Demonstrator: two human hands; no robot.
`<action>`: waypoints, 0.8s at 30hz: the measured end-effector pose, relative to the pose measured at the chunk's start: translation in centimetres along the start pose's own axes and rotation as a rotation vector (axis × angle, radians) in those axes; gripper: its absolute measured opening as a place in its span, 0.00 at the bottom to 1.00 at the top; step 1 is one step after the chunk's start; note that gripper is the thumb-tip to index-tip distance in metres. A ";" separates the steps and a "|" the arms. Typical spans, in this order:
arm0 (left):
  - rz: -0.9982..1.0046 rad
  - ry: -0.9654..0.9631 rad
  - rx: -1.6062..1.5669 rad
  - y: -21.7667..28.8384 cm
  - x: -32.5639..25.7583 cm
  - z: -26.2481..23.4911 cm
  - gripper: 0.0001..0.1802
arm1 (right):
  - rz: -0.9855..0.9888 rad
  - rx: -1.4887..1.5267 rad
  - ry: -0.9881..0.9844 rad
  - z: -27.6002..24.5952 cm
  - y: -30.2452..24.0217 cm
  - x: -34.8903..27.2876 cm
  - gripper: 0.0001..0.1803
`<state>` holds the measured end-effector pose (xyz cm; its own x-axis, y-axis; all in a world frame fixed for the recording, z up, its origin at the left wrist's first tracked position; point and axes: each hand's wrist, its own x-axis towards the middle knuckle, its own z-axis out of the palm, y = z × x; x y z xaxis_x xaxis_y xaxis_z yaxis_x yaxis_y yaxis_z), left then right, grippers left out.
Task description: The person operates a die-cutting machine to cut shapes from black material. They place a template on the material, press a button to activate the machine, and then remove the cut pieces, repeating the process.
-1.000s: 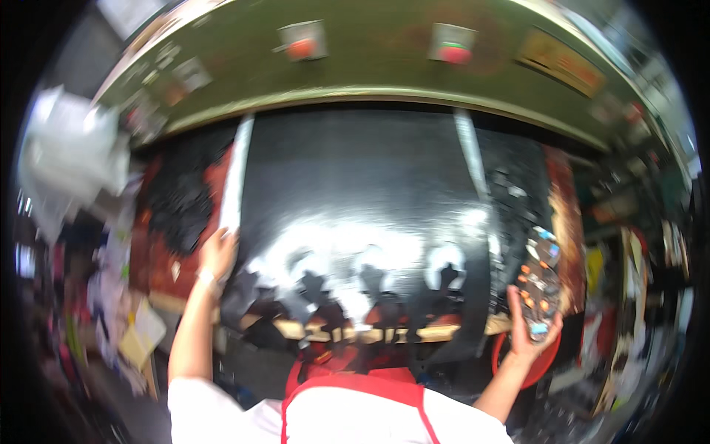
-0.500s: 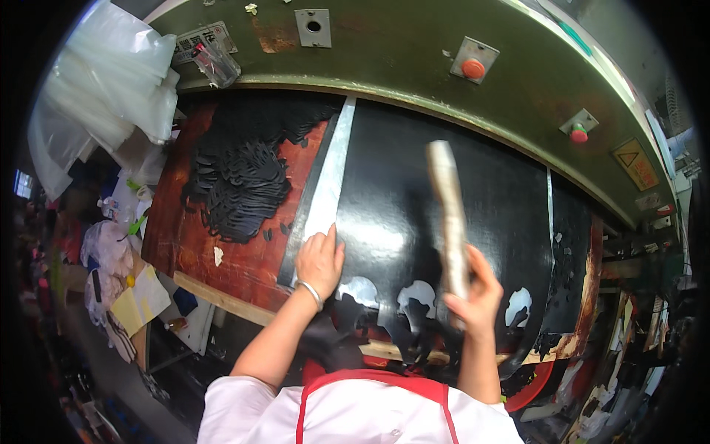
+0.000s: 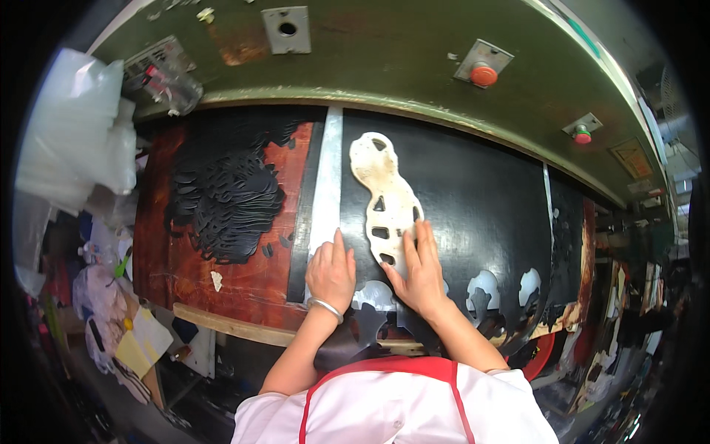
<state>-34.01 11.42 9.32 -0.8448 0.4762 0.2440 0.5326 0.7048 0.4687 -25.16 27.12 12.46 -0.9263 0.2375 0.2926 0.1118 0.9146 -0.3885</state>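
Note:
A long, cream-coloured, sole-shaped cutting die [image 3: 386, 194] with several cut-out holes lies flat on the black sheet [image 3: 473, 192]. My right hand [image 3: 420, 275] rests on its near end, fingers outstretched and thumb spread along the edge, not wrapped round it. To the left, my left hand [image 3: 330, 275] lies flat near the sheet's left edge, its fingers extended at the lower end of a pale metal strip [image 3: 328, 174]. It holds nothing. Along the near edge the sheet has rounded cut-outs [image 3: 484, 287] showing a light surface beneath.
A heap of thin black cut pieces [image 3: 229, 200] lies on the red-brown board [image 3: 296, 159] at left. Behind stands a green machine beam [image 3: 384, 59] with a red button [image 3: 483, 74]. Plastic bags [image 3: 70, 133] hang far left. A wooden rail [image 3: 229, 325] runs along the near edge.
My right hand has brought the die down from a raised, edge-on position and left, laying it flat beside the metal strip. Its grip has loosened. My left hand stays near the strip.

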 end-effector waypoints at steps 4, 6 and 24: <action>0.016 0.008 0.008 -0.3 3.3 1.0 0.24 | -0.050 0.300 0.036 -3.7 0.3 -0.7 0.10; 0.012 0.032 -0.001 -0.6 5.1 1.8 0.23 | -0.006 0.445 0.028 -4.9 1.4 -0.8 0.12; 0.078 -0.174 -0.164 -1.2 13.2 3.1 0.13 | 0.449 -0.114 0.975 -14.1 31.9 17.7 0.47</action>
<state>-45.61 18.48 9.34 -0.7721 0.6195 0.1417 0.5688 0.5743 0.5888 -32.90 65.09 17.53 -0.1119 0.6711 0.7328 0.4494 0.6919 -0.5650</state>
